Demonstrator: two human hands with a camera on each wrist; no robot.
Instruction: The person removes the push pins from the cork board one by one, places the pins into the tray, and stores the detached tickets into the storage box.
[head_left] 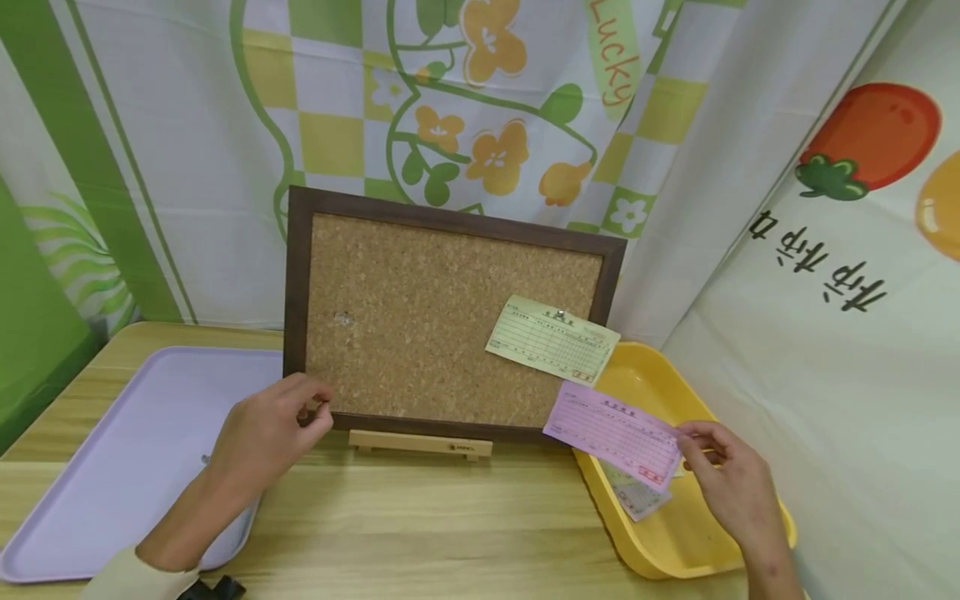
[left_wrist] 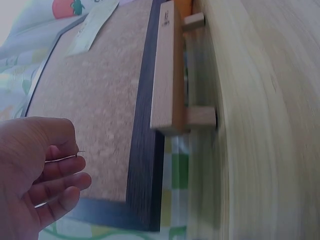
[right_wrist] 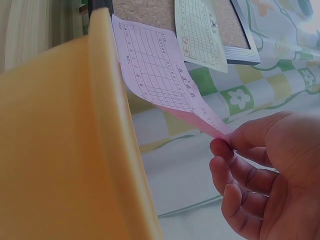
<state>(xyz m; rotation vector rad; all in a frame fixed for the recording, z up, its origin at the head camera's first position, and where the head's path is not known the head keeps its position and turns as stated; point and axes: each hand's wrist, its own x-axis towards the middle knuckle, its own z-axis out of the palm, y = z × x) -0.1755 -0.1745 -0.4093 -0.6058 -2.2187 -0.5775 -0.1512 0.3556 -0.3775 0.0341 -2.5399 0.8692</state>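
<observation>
My right hand (head_left: 731,479) pinches a pink printed slip (head_left: 611,433) by its right edge, above the yellow tray (head_left: 750,562). In the right wrist view that slip (right_wrist: 152,65) bends down from the thumb and fingertip. My left hand (head_left: 273,429) is at the lower left corner of the framed cork board (head_left: 420,317); its thumb and finger pinch a small pushpin, whose thin metal point (left_wrist: 81,152) shows in the left wrist view. The pin's head is hidden. A green slip (head_left: 551,342) hangs at the board's right side, a pin (head_left: 560,314) through its top.
A clear pin (head_left: 343,317) appears stuck in the cork at left. The board leans on a small wooden stand (head_left: 420,444). A lilac tray (head_left: 150,417) with a small pin (head_left: 206,458) lies at left. More slips (head_left: 637,496) are in the yellow tray. Curtains hang behind.
</observation>
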